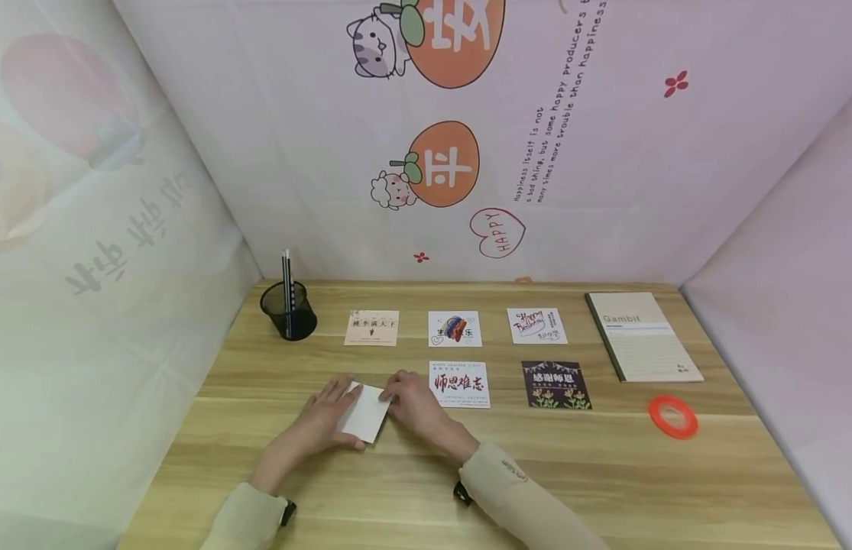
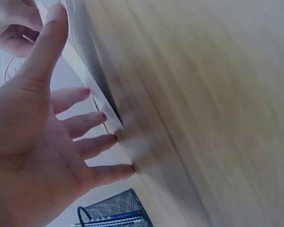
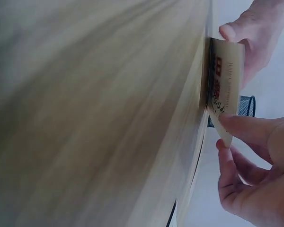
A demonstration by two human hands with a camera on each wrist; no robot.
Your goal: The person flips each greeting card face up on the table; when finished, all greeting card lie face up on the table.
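A small card (image 1: 365,413) lies on the table between the two hands, its blank white side facing up in the head view. Its right side is lifted, and the right wrist view shows printed characters on the underside of the card (image 3: 222,75). My left hand (image 1: 322,416) spreads over the card's left part, fingers fairly straight, with fingertips at its far edge and thumb at its near edge. The thumb and index finger of my right hand (image 1: 419,409) pinch the card's right edge. In the left wrist view, my left hand (image 2: 52,127) has its fingertips down by the card.
Several printed cards lie in two rows, among them a white card with red characters (image 1: 460,384) beside my right hand and a dark flowered card (image 1: 556,385). A mesh pen cup (image 1: 289,312) stands back left. At the right are a notebook (image 1: 643,337) and an orange-red tape roll (image 1: 673,417).
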